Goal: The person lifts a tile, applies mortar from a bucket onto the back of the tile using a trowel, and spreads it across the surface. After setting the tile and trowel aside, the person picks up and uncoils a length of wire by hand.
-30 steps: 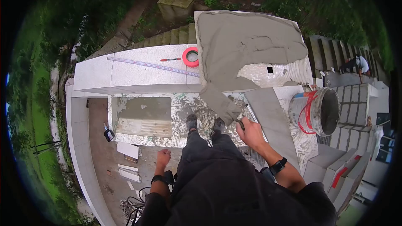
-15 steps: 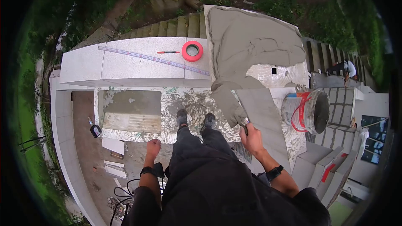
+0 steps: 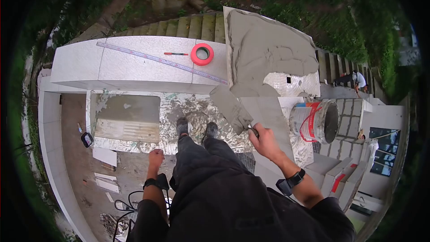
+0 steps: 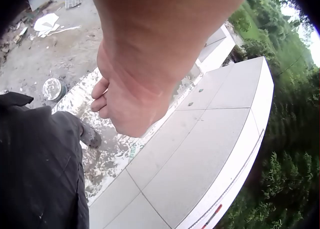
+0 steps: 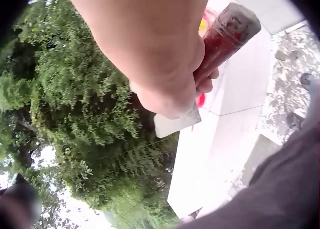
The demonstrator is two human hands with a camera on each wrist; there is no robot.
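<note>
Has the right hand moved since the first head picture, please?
Yes: in the head view, the right hand has moved rightward, closer to the bucket.

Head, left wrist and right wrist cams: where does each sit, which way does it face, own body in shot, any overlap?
Head: worn on the head, facing forward and down at wet grey mortar; dark clothing, legs, left hand and right hand show.
Left wrist: on that wrist, looking past the left hand at a white tiled ledge; forearm and clothing show.
Right wrist: on that wrist, looking past the right hand, gripping a dark red cylindrical trowel handle, toward green trees; clothing shows.
Shared: head and left wrist both show left hand and ledge.
</note>
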